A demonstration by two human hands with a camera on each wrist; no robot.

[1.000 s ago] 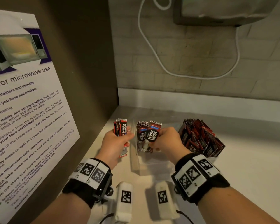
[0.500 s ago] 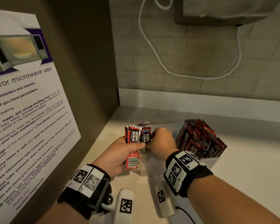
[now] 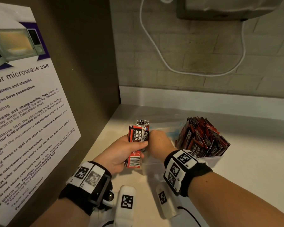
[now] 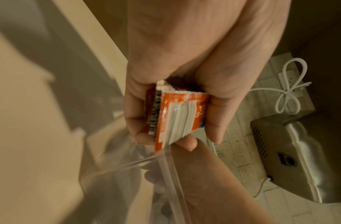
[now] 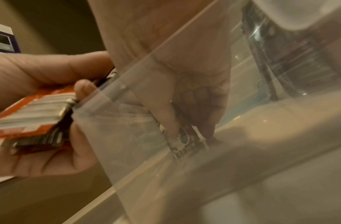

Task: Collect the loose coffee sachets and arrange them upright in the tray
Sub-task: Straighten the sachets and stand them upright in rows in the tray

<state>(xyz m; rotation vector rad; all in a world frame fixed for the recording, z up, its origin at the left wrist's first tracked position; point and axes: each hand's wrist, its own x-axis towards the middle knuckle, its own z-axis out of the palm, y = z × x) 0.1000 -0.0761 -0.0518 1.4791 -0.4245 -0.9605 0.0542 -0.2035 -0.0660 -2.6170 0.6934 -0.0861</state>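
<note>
My left hand point(image 3: 121, 153) grips a bundle of red and black coffee sachets point(image 3: 135, 145) upright, just left of the clear plastic tray point(image 3: 154, 166). The left wrist view shows the fingers wrapped round that bundle point(image 4: 177, 115). My right hand point(image 3: 159, 143) reaches down into the tray's left compartment. Seen through the tray wall point(image 5: 184, 75), its fingers pinch a few sachets point(image 5: 184, 141) standing on the tray floor. Their barcode tops point(image 3: 143, 122) show behind the left bundle. The right compartment is packed with upright sachets point(image 3: 202, 138).
A brown side panel with a microwave notice point(image 3: 23, 112) stands close on the left. The tiled back wall carries a white cable point(image 3: 154, 46) and a steel appliance point(image 3: 228, 7) overhead. The white counter point(image 3: 244, 177) runs on to the right of the tray.
My left hand has carried its bundle right, up against the tray. My right hand has moved left and down, lowering its sachets into the left compartment.
</note>
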